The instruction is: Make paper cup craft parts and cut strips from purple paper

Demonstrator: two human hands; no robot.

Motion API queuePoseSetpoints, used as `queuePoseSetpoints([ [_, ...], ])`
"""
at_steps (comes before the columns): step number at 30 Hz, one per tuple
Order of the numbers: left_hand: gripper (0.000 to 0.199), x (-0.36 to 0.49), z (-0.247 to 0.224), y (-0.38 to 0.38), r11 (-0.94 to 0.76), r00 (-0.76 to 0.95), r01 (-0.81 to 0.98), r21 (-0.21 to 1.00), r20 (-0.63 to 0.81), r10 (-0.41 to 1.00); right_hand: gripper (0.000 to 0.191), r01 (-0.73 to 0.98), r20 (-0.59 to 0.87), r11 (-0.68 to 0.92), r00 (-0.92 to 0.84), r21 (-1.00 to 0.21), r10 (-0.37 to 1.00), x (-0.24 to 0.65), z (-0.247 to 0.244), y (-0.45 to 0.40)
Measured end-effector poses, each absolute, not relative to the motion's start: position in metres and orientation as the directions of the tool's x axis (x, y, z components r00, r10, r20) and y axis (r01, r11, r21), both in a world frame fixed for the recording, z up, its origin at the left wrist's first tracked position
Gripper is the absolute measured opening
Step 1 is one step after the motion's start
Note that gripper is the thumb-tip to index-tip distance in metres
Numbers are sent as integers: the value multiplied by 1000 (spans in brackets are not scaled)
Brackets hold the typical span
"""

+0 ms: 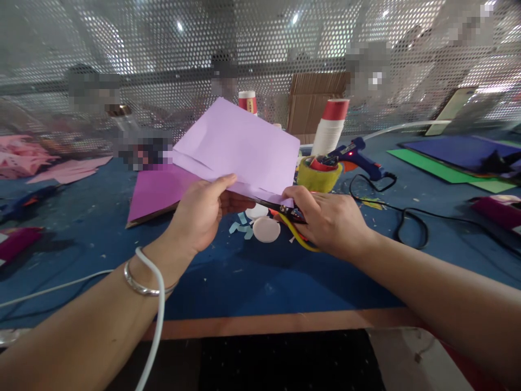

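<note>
My left hand grips the lower edge of a lilac sheet of paper, thumb on top and fingers underneath. My right hand is closed round a pair of scissors with a yellow handle; its thumb side also touches the paper's right corner. The dark blades lie along the paper's near edge, partly hidden under it. Below the sheet, pale round discs and small light-blue paper scraps lie on the table. A darker purple sheet lies behind my left hand.
A glue gun rests by a yellow container, its black cord running right. Stacked paper cups stand behind. Green sheets lie right, pink paper pieces left. Perforated metal borders the blue table. A white cable crosses my left wrist.
</note>
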State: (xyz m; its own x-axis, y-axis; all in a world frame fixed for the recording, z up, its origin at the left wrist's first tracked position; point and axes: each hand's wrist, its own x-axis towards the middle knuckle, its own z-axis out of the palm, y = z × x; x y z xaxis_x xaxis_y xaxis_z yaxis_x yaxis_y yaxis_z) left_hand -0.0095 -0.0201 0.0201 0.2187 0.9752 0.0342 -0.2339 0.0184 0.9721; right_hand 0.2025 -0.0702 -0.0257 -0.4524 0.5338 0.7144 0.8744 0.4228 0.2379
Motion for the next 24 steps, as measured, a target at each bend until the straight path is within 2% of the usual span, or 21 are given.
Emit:
queuePoseSetpoints([
  [7, 17, -11, 15, -21, -10, 241, -184, 983, 56, 969, 23, 882, 701, 416, -441, 222, 560, 202, -26, -71],
  [18, 19, -10, 15, -24, -11, 254, -172, 985, 55, 966, 23, 879, 689, 393, -462, 270, 558, 204, -26, -72],
  [24, 15, -9, 15, -24, -12, 228, -164, 986, 49, 972, 25, 887, 706, 371, -448, 275, 549, 201, -27, -72],
])
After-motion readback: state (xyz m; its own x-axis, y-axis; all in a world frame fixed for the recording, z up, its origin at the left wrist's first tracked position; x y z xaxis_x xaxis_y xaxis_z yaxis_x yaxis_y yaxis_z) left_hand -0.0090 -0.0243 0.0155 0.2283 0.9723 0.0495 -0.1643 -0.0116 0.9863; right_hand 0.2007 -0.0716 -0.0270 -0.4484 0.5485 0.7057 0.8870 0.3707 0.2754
